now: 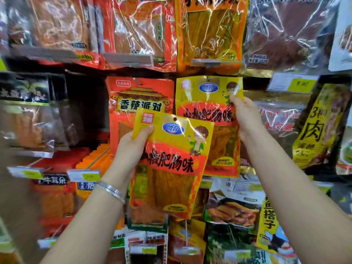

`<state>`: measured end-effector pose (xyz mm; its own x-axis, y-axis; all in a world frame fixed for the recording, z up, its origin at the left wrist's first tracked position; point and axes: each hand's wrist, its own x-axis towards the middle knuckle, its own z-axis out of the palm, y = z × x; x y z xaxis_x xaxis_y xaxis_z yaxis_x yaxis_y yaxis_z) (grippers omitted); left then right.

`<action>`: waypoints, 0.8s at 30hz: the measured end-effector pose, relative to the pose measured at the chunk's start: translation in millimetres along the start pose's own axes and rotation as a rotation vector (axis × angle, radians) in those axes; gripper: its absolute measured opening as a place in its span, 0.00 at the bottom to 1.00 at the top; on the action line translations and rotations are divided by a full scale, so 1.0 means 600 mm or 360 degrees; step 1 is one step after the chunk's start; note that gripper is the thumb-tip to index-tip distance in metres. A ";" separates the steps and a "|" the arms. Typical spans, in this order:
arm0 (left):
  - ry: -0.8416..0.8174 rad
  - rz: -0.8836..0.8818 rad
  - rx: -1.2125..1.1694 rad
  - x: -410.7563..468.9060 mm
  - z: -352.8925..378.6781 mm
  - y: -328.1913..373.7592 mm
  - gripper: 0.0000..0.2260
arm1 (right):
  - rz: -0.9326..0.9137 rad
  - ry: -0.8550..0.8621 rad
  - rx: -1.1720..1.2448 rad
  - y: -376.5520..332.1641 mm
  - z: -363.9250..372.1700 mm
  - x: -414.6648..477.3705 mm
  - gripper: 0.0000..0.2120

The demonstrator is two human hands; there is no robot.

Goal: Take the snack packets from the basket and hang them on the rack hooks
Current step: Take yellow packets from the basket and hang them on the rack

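From your head camera, you have two hands up in front of the rack. Your left hand (131, 147) holds one yellow snack packet (169, 164) by its left side, with the thumb pressed on the front near the top corner. This packet is tilted a little and has a small round hole at its top. It is not on a hook; it floats in front of the others.

Your right hand (245, 115) pinches the top right edge of a second yellow snack packet (207, 111), which looks the same as the first one. This one hangs on the rack, just behind and to the right of the packet in your left hand (their pictures and letters match).

So you can count two yellow packets of this kind. Just left of them hangs one red packet (139, 96) on a hook (137, 80). A silver bracelet (112, 191) sits on your left wrist. One yellow price tag (302, 84) shows at the upper right. Many other packets fill the rack, but they are too blurry to count.
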<state>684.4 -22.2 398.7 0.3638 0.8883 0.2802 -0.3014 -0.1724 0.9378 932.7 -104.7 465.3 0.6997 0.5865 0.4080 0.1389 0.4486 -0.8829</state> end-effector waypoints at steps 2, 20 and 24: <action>-0.0005 0.0003 0.0023 0.001 -0.003 -0.001 0.10 | -0.0006 0.0015 -0.0007 0.001 0.000 0.002 0.04; 0.0041 0.0081 -0.0008 0.028 0.004 0.008 0.09 | -0.0030 -0.0050 -0.0899 0.030 0.067 0.041 0.28; 0.0051 0.0106 -0.0046 0.032 0.016 0.003 0.09 | -0.0247 0.0010 -0.0614 0.028 0.059 -0.012 0.26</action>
<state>699.4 -9.4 407.7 0.3139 0.8885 0.3348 -0.3497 -0.2197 0.9107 905.4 -77.5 455.6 0.6538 0.5275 0.5425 0.4946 0.2447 -0.8340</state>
